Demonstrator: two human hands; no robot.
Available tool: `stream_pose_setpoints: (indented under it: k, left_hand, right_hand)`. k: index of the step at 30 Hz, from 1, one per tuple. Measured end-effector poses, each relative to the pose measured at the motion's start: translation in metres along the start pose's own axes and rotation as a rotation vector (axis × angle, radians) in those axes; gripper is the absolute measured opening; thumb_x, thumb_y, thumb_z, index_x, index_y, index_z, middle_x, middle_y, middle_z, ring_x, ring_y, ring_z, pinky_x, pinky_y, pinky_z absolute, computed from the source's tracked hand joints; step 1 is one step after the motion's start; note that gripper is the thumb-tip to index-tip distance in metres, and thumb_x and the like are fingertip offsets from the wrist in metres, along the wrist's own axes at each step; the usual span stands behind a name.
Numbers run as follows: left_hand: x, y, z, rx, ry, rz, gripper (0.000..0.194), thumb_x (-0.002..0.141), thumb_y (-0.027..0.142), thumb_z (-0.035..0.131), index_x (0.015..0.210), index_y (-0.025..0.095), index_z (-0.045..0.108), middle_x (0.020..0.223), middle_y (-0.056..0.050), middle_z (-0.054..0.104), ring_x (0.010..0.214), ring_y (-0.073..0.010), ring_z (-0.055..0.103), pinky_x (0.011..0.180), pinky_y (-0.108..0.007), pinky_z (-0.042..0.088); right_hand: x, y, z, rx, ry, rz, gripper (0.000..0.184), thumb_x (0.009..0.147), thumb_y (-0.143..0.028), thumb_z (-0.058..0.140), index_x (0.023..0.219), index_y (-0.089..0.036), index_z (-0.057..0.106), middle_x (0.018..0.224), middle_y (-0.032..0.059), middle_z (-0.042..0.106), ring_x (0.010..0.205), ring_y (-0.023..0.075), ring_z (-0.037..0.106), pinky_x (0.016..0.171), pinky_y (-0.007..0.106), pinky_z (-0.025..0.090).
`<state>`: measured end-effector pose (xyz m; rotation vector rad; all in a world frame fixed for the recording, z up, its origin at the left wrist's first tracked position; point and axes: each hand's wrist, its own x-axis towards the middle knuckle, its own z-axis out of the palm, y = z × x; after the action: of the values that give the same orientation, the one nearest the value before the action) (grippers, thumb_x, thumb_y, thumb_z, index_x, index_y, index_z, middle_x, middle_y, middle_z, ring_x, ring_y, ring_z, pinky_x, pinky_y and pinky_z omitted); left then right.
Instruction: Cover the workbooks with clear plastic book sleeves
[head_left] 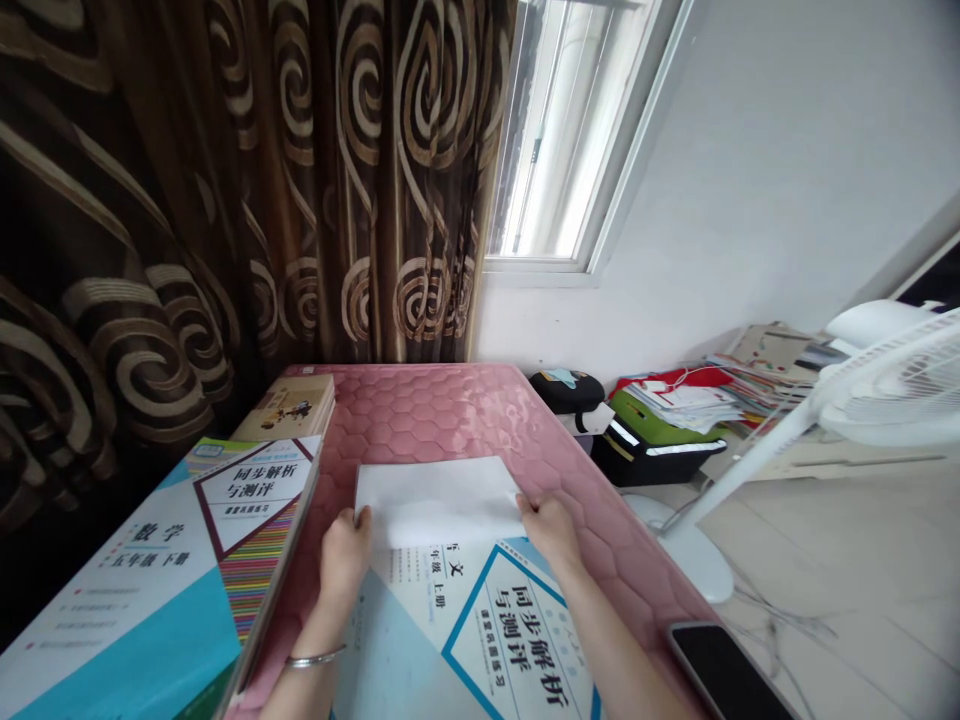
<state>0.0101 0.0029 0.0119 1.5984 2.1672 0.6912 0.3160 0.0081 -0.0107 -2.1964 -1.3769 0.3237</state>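
Observation:
A white sheet of paper (pixel 439 500) lies over the far end of a pale blue and white workbook (pixel 405 640), hiding that part of its cover. My left hand (pixel 345 560) has thumb and fingers closed on the sheet's left edge; a silver bangle is on that wrist. On the opposite side, my right hand (pixel 547 525) pinches the sheet's right edge near the workbook's border. The workbook's printed title faces sideways, with a blue diamond frame on the cover.
Left of the workbook are stacked books (pixel 172 570) and smaller tan booklets (pixel 292 405) on the pink quilted surface (pixel 405 415). A dark phone (pixel 724 670) lies at the right edge. Beyond stand a white fan (pixel 750 455), a black-green box (pixel 652 445) and piled papers. A patterned curtain (pixel 360 180) hangs behind.

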Motion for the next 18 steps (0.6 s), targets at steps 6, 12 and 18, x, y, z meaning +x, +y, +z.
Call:
stream_pose_setpoints:
  k: [6,12,18]
  left_hand:
    - [0.001,0.003,0.000,0.049,-0.023,-0.038,0.031,0.096,0.034,0.042,0.084,0.014,0.062,0.087,-0.019,0.073,0.083,-0.0267,0.070,0.061,-0.028,0.037]
    - [-0.003,0.008,-0.004,0.040,-0.033,-0.058,0.032,0.097,0.034,0.042,0.086,0.014,0.063,0.091,-0.020,0.073,0.087,-0.0274,0.070,0.066,-0.029,0.039]
    - [-0.003,0.005,-0.002,-0.089,0.018,-0.056,0.030,0.095,0.034,0.044,0.082,0.014,0.062,0.084,-0.017,0.073,0.081,-0.0273,0.069,0.065,-0.030,0.041]
  right_hand:
    - [-0.003,0.001,0.001,0.031,0.034,-0.007,0.032,0.089,-0.038,0.048,0.073,-0.018,0.067,0.076,0.0112,0.073,0.077,0.0244,0.069,0.059,0.027,0.040]
    - [-0.002,0.002,0.004,0.064,0.059,-0.010,0.031,0.088,-0.039,0.048,0.067,-0.020,0.062,0.071,0.0100,0.072,0.072,0.0243,0.068,0.057,0.028,0.040]
    - [-0.003,0.007,0.011,0.174,0.157,-0.070,0.030,0.087,-0.044,0.043,0.071,-0.022,0.056,0.071,0.0104,0.070,0.072,0.0254,0.066,0.063,0.030,0.043]
